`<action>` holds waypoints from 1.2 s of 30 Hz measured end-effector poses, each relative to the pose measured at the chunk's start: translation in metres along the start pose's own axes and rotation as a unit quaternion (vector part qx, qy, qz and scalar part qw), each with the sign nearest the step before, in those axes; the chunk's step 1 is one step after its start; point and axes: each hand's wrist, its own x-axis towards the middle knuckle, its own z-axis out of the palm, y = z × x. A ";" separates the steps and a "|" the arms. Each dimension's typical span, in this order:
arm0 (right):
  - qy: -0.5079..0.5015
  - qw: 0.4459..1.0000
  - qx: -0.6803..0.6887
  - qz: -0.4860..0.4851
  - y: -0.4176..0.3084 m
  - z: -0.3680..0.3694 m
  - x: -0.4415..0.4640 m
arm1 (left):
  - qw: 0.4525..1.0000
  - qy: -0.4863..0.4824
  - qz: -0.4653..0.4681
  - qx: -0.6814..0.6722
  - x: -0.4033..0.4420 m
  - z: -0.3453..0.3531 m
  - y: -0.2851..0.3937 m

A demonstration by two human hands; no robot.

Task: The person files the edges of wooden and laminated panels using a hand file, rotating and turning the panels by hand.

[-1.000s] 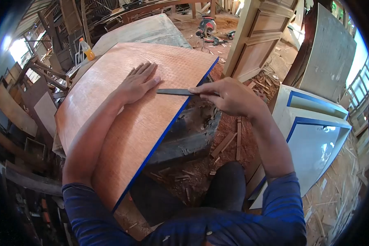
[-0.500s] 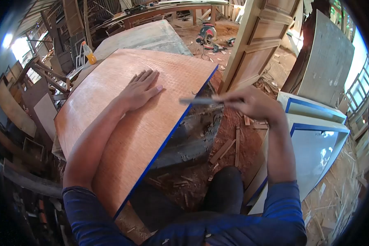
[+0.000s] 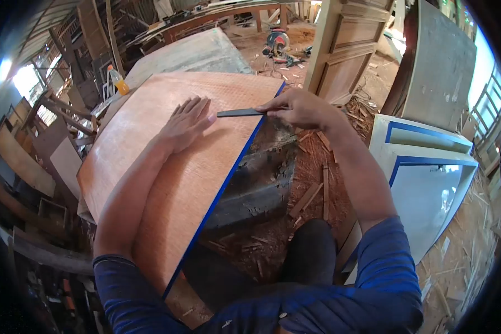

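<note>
On top of the wide wood-faced panel (image 3: 206, 167), L hand (image 3: 185, 123) is open, palm down, fingers extended, resting on the upper-mid area. R hand (image 3: 301, 108) is closed, gripping one end of a flat dk. tool (image 3: 238, 113) at the panel's R side. Tool runs approx. crosswise over the blue edge strip (image 3: 217, 196), w/ its far end on the panel side, just beside the L thumb; full contact w/ the panel face can't be confirmed. Panel lies in front of the person, blue edge running diag. from upper R to lower L. Below/beside that edge: worn dk. surface (image 3: 256, 200), chipped in places. Behind panel: grey board (image 3: 200, 53); bottle w/ orange contents (image 3: 118, 82) stands nr. panel's far L side. Further back, circ. saw unit (image 3: 277, 43) on the floor. To R: panelled door (image 3: 348, 64), upright but tilted; white cabinet w/ blue edging (image 3: 423, 195) nr. R forearm. Wood offcuts (image 3: 307, 199) & debris on reddish floor betw. panel and cabinet.
</note>
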 end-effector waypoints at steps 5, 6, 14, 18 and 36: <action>0.052 0.999 0.004 0.001 0.019 0.009 -0.006 | 1.000 0.005 0.004 0.022 -0.014 0.002 0.042; 0.067 0.997 0.023 -0.006 0.021 0.011 -0.008 | 1.000 -0.006 0.007 0.024 -0.022 0.006 0.063; 0.109 0.988 0.103 0.050 -0.041 -0.006 -0.068 | 0.994 -0.054 0.054 0.075 -0.107 0.004 0.138; -0.007 0.996 0.077 0.034 -0.068 -0.010 -0.105 | 0.994 -0.055 0.074 -0.054 -0.144 -0.032 0.138; -0.068 0.997 0.045 0.003 -0.032 -0.018 -0.057 | 0.999 -0.011 0.028 -0.034 0.009 -0.001 -0.008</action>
